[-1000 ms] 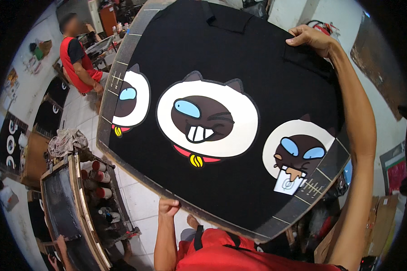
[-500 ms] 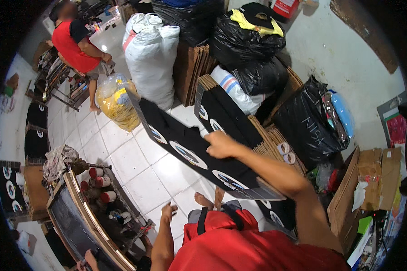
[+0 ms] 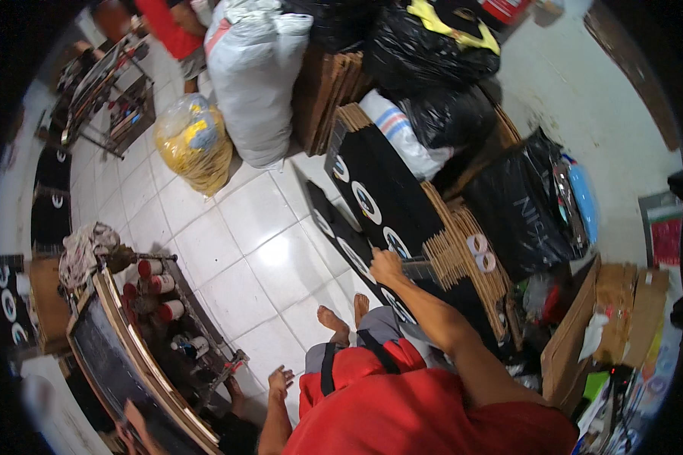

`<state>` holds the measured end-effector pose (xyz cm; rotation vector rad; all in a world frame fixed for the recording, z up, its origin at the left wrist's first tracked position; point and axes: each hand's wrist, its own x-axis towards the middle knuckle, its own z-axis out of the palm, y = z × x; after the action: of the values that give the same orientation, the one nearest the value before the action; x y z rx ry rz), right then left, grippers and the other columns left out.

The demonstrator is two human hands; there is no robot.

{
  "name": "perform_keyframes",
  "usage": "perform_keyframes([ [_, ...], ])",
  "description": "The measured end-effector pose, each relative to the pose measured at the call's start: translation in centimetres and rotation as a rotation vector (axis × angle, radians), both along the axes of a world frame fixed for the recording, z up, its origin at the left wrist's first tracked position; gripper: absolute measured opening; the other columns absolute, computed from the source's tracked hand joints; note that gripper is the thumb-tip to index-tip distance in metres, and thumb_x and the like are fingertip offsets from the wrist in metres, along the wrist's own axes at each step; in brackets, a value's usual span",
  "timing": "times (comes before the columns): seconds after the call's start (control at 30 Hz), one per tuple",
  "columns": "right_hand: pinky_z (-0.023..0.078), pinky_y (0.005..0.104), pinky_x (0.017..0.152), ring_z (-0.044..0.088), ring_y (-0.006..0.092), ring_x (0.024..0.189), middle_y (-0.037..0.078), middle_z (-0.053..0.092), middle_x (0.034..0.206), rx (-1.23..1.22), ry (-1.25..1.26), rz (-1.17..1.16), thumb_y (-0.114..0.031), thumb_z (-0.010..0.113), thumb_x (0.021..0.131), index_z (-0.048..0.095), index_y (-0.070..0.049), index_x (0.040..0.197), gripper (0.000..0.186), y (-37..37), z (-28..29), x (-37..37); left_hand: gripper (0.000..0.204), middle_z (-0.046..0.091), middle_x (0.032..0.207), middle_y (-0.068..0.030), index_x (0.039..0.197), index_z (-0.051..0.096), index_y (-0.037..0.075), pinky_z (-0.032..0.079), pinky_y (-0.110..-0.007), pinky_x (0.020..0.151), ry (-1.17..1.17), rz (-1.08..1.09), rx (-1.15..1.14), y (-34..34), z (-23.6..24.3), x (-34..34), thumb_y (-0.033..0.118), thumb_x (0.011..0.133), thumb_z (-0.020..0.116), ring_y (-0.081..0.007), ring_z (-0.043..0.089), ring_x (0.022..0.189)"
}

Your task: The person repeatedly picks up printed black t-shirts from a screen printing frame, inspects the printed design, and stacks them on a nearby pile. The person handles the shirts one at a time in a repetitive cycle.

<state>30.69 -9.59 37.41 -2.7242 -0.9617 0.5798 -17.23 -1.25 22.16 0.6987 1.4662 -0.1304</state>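
My right hand (image 3: pixel 387 267) grips the edge of a long narrow board (image 3: pixel 332 221) wrapped in black cloth with white round prints. The board stands steeply tilted, so its printed face shows only at a slant. Just beyond my right hand, a row of similar boards (image 3: pixel 393 176) leans together, the front one covered in black cloth with round prints. My left hand (image 3: pixel 281 381) hangs low beside my body, fingers apart and holding nothing.
At left is a wooden-framed table (image 3: pixel 140 353) with red-lidded jars (image 3: pixel 171 310); another person's hand (image 3: pixel 135 426) works on it. A yellow-filled clear bag (image 3: pixel 197 148), a white sack (image 3: pixel 252 91) and a black bag (image 3: pixel 520 208) stand around. Cardboard (image 3: pixel 618 311) leans at right.
The board in my right hand has swung from lying broad-side up to a steep tilt, moving right toward the row of boards. My view has shifted; my left hand stays low.
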Motion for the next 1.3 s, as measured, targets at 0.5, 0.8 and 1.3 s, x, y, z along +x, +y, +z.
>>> perform_keyframes([
  [0.5,0.046,0.0508,0.074,0.06,0.0431,0.082,0.027,0.062,0.083,0.046,-0.057,-0.134,-0.016,0.06,0.079,0.055,0.003,0.098,0.027,2.1,-9.4,15.7,0.057,0.059,0.114,-0.0136,0.136,0.034,0.004,0.045,-0.038,0.083,0.077,0.365,0.104,-3.2,3.1,9.2,0.007,0.081,0.049,-0.0208,0.059,0.093],
  [0.8,0.047,0.0486,0.069,0.061,0.0412,0.075,0.024,0.062,0.078,0.102,-0.138,-0.1,-0.014,0.06,0.079,0.054,0.003,0.091,0.021,5.6,-15.7,21.7,0.049,0.063,0.105,-0.0141,0.133,0.038,0.004,0.048,-0.038,0.075,0.266,0.363,-0.13,-14.0,2.4,8.2,0.008,0.085,0.046,-0.0238,0.062,0.088],
  [1.3,0.048,0.0492,0.068,0.063,0.0377,0.075,0.021,0.064,0.076,0.001,-0.195,-0.194,-0.014,0.058,0.081,0.054,0.0,0.09,0.017,6.1,-18.1,24.1,0.058,0.062,0.101,-0.0117,0.132,0.038,0.001,0.045,-0.038,0.078,0.223,0.349,0.044,-6.1,3.0,9.6,0.007,0.078,0.059,-0.0217,0.061,0.085],
])
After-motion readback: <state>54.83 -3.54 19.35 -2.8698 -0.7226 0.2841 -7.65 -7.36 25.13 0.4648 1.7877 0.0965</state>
